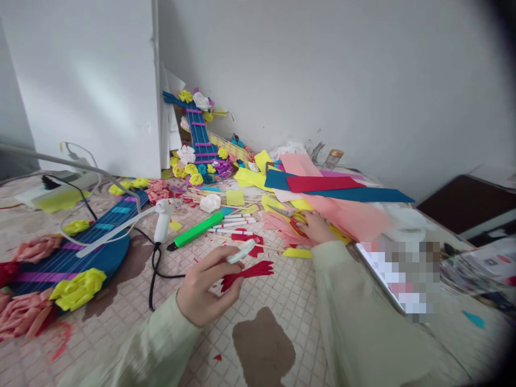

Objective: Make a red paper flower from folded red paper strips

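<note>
My left hand (209, 285) is closed, pinching a cut strip of red crepe paper (258, 270) whose end fans out in points. A small whitish roll (242, 251), perhaps tape, is also held at its fingers. Farther right, my right hand (316, 227) reaches to a pair of scissors (281, 210) with yellow and red handles, its fingers closed at the handles. The scissors lie among pink crepe paper (276, 228) and yellow pieces. Part of the grip is hidden by the hand. Between the hands lie a red paper scrap (250, 244) and thin sticks.
A white glue gun (162, 226) with a black cord stands left of a green box cutter (199, 230). Blue paper guitars with paper flowers lie at left (116, 236) and lean at the back (201, 137). Crepe sheets (346, 212) and a screen device (381, 277) are at right.
</note>
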The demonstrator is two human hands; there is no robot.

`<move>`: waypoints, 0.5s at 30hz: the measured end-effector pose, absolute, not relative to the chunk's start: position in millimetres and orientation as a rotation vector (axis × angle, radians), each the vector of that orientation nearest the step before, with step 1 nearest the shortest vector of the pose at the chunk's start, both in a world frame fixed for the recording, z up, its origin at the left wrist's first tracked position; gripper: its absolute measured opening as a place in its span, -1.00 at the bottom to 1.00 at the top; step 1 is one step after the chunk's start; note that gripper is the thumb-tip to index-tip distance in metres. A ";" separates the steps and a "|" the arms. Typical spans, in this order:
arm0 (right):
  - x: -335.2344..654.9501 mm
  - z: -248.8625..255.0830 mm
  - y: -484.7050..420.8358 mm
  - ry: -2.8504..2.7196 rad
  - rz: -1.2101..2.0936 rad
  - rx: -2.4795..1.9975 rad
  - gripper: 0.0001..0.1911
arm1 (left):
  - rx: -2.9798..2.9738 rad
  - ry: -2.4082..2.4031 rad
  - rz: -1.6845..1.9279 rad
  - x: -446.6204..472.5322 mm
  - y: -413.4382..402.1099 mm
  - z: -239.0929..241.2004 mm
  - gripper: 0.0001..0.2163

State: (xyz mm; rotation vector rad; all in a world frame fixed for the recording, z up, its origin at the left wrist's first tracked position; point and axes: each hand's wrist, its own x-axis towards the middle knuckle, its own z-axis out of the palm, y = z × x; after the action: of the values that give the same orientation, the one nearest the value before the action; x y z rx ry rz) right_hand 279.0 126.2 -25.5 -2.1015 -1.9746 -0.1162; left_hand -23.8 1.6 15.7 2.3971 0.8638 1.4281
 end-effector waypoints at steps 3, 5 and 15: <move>278.0 -17.5 122.6 -1.951 -0.188 -2.039 -0.63 | 2.411 0.900 1.479 -24.6 1.3 15.5 -0.82; 278.0 -9.2 117.8 -1.931 -0.206 -1.945 -0.61 | 2.418 0.925 1.526 -25.2 0.3 16.6 -0.82; 237.7 19.0 63.9 -1.565 0.442 -1.319 -0.39 | 2.418 1.043 1.627 -29.6 -0.6 26.2 -0.86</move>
State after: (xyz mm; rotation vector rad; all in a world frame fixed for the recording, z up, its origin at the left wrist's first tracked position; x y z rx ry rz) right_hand 237.7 63.9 19.0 -1.3192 -1.5648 0.4415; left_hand -29.6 -0.6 26.2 2.4179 1.0429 1.6271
